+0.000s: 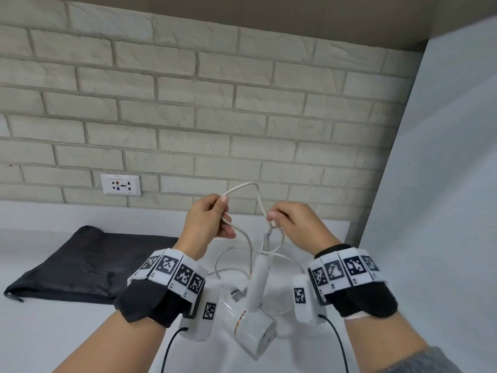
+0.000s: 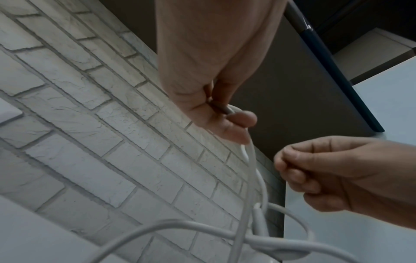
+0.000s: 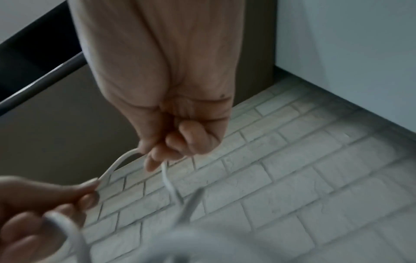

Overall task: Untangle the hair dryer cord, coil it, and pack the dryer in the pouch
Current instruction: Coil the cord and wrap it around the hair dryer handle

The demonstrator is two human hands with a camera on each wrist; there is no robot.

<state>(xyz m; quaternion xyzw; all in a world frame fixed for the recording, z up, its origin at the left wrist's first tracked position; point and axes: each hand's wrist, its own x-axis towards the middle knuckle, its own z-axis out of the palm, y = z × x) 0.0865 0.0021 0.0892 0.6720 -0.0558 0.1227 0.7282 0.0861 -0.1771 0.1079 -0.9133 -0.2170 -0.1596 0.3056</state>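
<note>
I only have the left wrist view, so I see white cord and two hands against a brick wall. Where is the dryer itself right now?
Observer: The hair dryer hangs below both hands, with its handle up and its barrel low over the white counter.
Operator: Is the right hand actually on the cord?
Observer: Yes. In the right wrist view, the right hand pinches the cord between thumb and fingers.
Operator: And the pouch?
Observer: The black pouch lies flat on the counter to the person's left, apart from the dryer.
</note>
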